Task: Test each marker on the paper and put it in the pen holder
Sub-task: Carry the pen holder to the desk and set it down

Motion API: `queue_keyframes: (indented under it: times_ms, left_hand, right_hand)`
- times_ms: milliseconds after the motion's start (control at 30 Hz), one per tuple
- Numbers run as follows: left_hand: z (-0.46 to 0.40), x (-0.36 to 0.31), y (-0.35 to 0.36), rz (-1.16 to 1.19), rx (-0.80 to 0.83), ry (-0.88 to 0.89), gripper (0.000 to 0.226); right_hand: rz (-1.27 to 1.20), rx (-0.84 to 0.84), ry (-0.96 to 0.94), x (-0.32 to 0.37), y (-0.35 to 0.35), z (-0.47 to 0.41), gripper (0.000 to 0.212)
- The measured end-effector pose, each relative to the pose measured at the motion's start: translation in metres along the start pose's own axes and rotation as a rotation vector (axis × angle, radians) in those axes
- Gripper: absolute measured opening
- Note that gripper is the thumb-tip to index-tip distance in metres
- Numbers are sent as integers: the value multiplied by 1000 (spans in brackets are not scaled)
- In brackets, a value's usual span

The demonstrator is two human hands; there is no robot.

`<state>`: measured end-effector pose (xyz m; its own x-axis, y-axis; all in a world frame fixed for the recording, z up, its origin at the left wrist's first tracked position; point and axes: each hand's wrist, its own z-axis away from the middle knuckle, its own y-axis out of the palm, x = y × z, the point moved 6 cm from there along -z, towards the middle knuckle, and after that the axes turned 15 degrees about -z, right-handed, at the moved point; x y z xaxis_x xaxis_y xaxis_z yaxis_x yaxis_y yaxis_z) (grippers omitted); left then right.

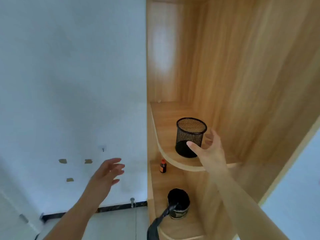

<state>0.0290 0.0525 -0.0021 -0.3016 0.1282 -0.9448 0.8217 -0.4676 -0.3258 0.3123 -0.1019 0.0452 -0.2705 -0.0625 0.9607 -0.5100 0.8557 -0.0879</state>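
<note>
1. The pen holder (191, 136), a black mesh cup, stands upright on the curved wooden shelf (173, 158), mouth up, near the shelf's rounded front edge. It looks empty, so I judge no marker has gone in yet.
2. My right hand (210, 149) is the nearer grip: spread wide, holding nothing. The thumb lies across the cup's lower front and the fingers reach round its right side. I cannot tell whether skin touches the mesh.
3. The cup lies just left and slightly far of my right palm, its long axis vertical, so I judge a sideways wrap suits it.
4. My left hand (108, 172) is well apart, low and left in front of the white wall (69, 84), fingers loose and straight, empty.
5. Room: open air above the cup; the cabinet side panel (259, 84) is close on the right.
6. Below, a small brown bottle (162, 165) and a black can (178, 203) sit on the lower shelf. No markers or paper are in view.
</note>
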Motion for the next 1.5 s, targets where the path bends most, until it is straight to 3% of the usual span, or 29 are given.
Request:
queue_keyframes:
  times_ms: [200, 467, 567, 700, 833, 1067, 1333, 1500]
  left_hand:
    - [-7, -31, -3, -14, -64, 161, 29]
    - [11, -22, -22, -43, -132, 211, 42]
    - [30, -16, -40, -89, -179, 217, 43]
    - [79, 7, -64, -135, -260, 169, 45]
    - [154, 57, -84, -181, -393, 52, 47]
    - [342, 171, -89, -151, -736, -336, 46]
    - [628, 239, -29, 13, -1226, -861, 43]
    - [793, 240, 55, 190, -1612, -1089, 40]
  right_hand:
    - [20, 57, 30, -4, 25, -14, 94]
    - [-47, 15, -61, 7, 35, -7, 80]
    - [-172, 105, -98, 24, 50, 19, 77]
    - [-270, 389, -98, 32, 84, 82, 72]
    - [-245, 680, 53, -9, 120, 158, 76]
    - [-121, 1187, 259, -90, 170, 312, 70]
    - [66, 1780, 375, -108, 185, 537, 56]
    - [224, 2138, 231, -96, 166, 683, 55]
